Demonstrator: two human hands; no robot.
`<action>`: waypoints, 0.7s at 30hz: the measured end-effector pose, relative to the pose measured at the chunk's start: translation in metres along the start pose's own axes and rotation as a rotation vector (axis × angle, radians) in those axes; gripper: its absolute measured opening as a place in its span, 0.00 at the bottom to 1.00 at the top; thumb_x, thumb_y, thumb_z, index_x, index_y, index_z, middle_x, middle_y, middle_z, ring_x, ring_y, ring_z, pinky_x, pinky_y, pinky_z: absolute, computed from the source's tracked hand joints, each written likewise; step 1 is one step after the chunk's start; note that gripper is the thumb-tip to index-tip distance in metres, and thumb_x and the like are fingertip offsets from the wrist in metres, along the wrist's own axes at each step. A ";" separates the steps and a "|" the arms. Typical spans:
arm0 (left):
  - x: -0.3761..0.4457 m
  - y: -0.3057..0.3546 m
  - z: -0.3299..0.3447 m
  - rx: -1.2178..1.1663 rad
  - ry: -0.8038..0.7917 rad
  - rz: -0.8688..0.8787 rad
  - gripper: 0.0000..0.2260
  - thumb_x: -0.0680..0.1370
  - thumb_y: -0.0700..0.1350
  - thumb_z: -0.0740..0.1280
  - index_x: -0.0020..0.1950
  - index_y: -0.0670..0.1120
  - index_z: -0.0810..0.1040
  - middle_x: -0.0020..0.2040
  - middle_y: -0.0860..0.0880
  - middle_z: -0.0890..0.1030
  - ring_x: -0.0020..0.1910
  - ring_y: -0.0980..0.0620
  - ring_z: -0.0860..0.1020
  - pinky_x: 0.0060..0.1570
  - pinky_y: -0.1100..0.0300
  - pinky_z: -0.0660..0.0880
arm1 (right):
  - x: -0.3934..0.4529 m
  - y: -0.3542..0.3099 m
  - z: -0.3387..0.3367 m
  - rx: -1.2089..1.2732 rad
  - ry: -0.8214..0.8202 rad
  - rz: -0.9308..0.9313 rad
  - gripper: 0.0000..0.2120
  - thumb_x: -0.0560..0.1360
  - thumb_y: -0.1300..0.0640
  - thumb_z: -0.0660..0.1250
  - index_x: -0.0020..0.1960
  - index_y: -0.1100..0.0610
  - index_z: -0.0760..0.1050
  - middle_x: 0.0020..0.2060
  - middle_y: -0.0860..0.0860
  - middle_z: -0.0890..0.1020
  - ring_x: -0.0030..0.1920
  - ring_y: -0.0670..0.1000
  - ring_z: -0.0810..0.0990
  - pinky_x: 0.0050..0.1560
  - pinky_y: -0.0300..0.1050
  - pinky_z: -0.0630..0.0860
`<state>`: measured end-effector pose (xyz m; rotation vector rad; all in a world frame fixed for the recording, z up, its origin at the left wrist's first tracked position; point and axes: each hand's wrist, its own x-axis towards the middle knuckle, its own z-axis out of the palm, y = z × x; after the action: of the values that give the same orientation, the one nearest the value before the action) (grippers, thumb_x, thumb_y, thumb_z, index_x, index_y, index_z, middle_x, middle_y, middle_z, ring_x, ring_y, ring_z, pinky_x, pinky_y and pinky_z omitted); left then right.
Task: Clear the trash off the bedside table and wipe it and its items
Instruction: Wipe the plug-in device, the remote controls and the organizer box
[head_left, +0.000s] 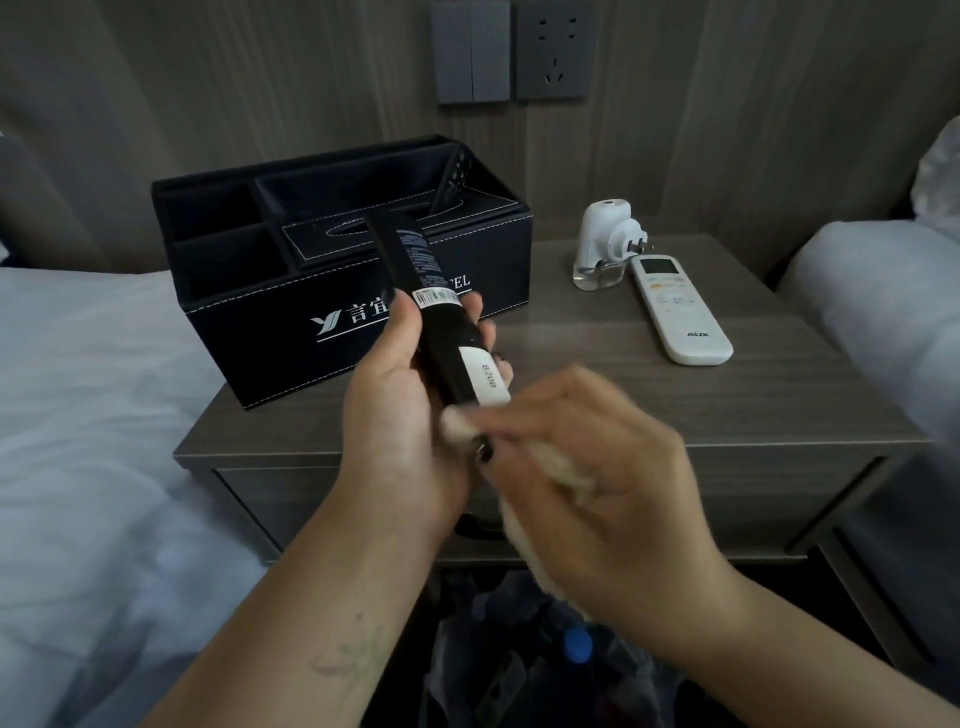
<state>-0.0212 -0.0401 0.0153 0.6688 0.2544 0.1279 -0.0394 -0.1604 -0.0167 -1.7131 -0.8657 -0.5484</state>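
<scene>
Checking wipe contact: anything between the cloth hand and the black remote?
Nothing visible. The right hand presses the cloth against the lower end of the black remote, held up by the left hand.

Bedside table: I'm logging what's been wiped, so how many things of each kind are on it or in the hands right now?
Remotes: 2, a black remote held in the left hand and a white remote on the bedside table
Organizer boxes: 1
Plug-in devices: 1
Cloths: 1, in the right hand
Total: 5
</scene>
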 end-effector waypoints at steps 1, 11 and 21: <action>0.001 0.000 0.000 -0.008 0.004 -0.017 0.20 0.78 0.58 0.62 0.49 0.41 0.81 0.44 0.48 0.83 0.39 0.52 0.79 0.39 0.59 0.75 | -0.001 -0.003 0.001 -0.022 -0.043 -0.050 0.08 0.75 0.64 0.69 0.53 0.60 0.83 0.44 0.51 0.79 0.43 0.42 0.79 0.45 0.35 0.75; -0.008 -0.007 -0.001 0.096 -0.168 -0.151 0.21 0.76 0.59 0.63 0.39 0.44 0.86 0.41 0.48 0.83 0.44 0.50 0.82 0.52 0.54 0.79 | 0.020 0.005 -0.017 -0.170 0.105 -0.069 0.07 0.73 0.68 0.69 0.50 0.62 0.82 0.41 0.52 0.79 0.42 0.41 0.78 0.46 0.29 0.71; -0.013 -0.023 -0.007 0.507 -0.365 -0.036 0.15 0.77 0.54 0.64 0.57 0.47 0.81 0.49 0.46 0.82 0.47 0.48 0.78 0.51 0.55 0.72 | 0.046 0.010 -0.046 -0.151 0.344 0.031 0.06 0.77 0.59 0.69 0.50 0.50 0.77 0.42 0.47 0.78 0.43 0.41 0.77 0.46 0.31 0.72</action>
<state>-0.0354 -0.0560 -0.0018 1.1734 -0.0596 -0.0989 0.0002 -0.1933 0.0247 -1.6977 -0.5627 -0.8760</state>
